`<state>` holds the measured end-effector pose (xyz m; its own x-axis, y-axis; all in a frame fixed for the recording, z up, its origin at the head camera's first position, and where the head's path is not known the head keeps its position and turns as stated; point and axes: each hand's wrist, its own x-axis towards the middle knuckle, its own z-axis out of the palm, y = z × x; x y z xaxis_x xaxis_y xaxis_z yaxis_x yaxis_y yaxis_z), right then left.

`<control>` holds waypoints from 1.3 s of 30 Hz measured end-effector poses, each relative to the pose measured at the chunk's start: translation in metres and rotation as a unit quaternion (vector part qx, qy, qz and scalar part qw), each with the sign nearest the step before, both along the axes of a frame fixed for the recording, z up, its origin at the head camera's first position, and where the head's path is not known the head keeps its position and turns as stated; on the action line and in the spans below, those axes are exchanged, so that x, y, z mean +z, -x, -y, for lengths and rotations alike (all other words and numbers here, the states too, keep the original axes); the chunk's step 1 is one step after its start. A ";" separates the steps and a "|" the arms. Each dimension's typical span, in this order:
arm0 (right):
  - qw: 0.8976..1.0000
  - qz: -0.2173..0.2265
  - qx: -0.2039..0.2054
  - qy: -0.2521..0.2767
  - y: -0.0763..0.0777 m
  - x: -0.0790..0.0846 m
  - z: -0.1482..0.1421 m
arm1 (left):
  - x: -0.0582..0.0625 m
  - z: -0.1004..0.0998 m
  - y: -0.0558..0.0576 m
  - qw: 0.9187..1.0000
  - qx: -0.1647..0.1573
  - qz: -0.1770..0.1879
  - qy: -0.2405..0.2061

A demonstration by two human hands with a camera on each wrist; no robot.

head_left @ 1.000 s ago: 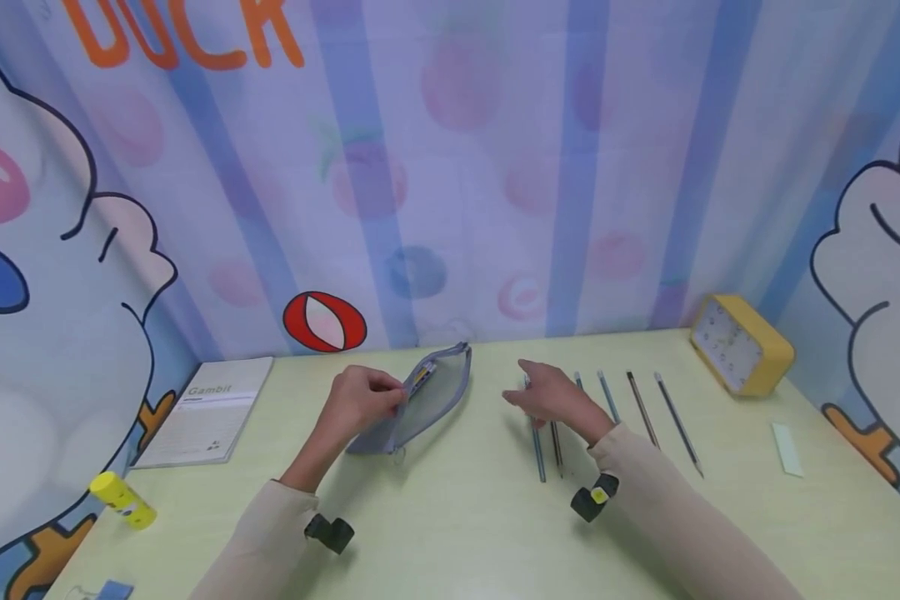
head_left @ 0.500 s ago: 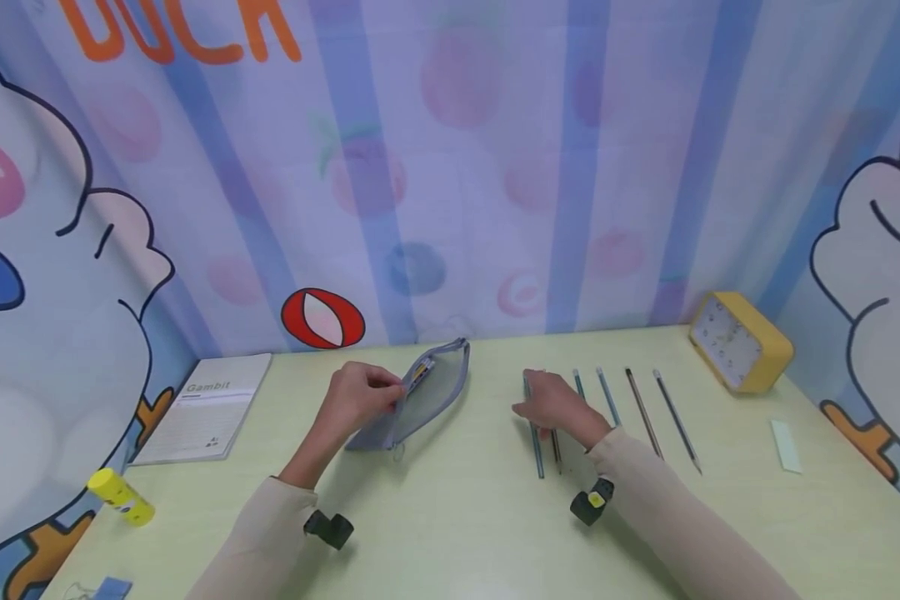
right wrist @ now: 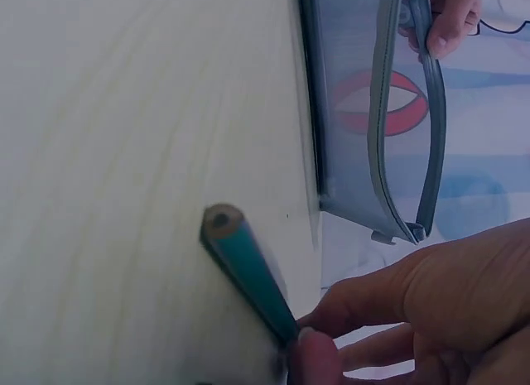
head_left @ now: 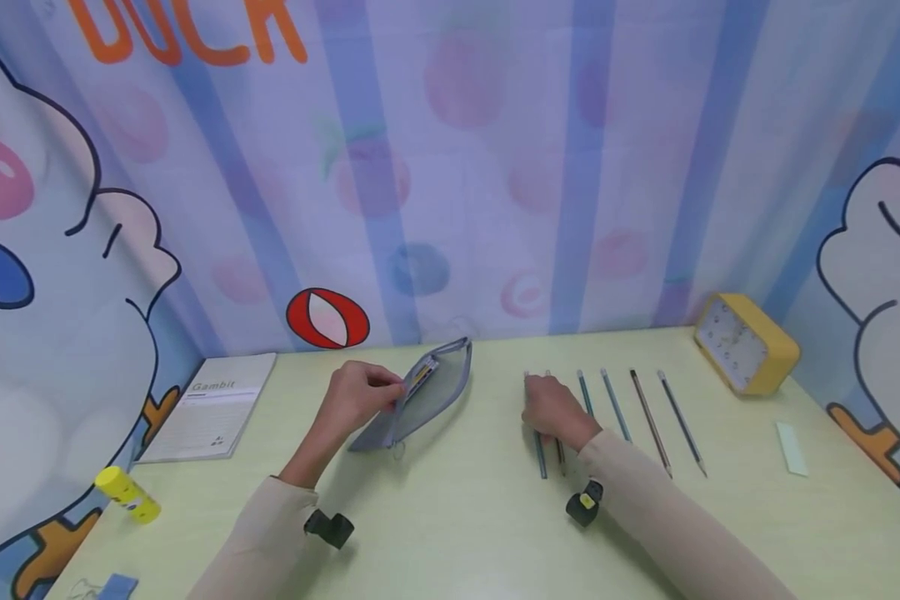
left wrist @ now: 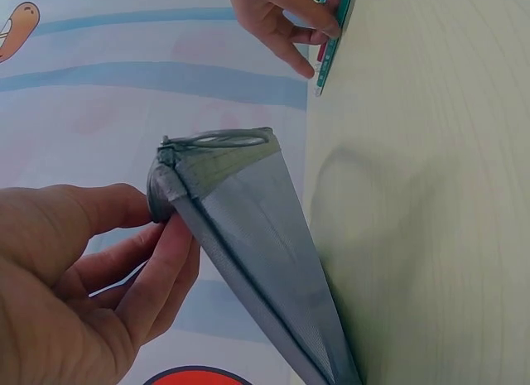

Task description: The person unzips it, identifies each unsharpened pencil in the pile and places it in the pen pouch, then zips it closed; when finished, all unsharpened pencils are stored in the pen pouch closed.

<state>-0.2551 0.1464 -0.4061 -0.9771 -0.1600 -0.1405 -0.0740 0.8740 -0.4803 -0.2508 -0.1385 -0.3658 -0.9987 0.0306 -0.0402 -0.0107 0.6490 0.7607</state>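
Observation:
My left hand (head_left: 360,392) pinches the upper edge of a grey zippered pencil case (left wrist: 257,211) between thumb and fingers and holds its mouth apart. A small item with yellow and blue marks (head_left: 423,375) shows inside the case. My right hand (head_left: 558,410) is at the leftmost of a row of pencils, with a teal pencil (right wrist: 252,273) between thumb and finger in the right wrist view. A dark pencil (head_left: 561,460) lies just right of it, partly hidden beneath that hand. Further right lie two blue-toned pencils (head_left: 615,404), a brown pencil (head_left: 651,425) and a dark blue-grey pencil (head_left: 682,425).
A yellow clock (head_left: 768,346) stands at the back right, with a pale green eraser-like strip (head_left: 791,448) before it. On the left are a notebook (head_left: 210,408), a yellow glue stick (head_left: 129,494) and a blue clip (head_left: 118,587). A printed curtain backs the table (head_left: 465,533).
My right hand has come down and in from extended fingers to a pinch on the teal pencil. The left hand keeps its hold on the pencil case.

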 end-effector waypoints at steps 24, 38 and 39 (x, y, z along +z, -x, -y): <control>0.993 0.013 -0.016 0.114 0.013 -0.002 -0.005 | 0.001 -0.002 0.000 1.000 -0.003 0.000 -0.001; 0.899 0.142 0.009 0.413 0.010 0.021 0.008 | -0.001 -0.001 0.001 1.000 -0.003 -0.006 -0.012; 0.891 0.153 0.018 0.427 0.010 0.022 0.011 | -0.001 -0.002 0.001 1.000 -0.004 -0.007 -0.012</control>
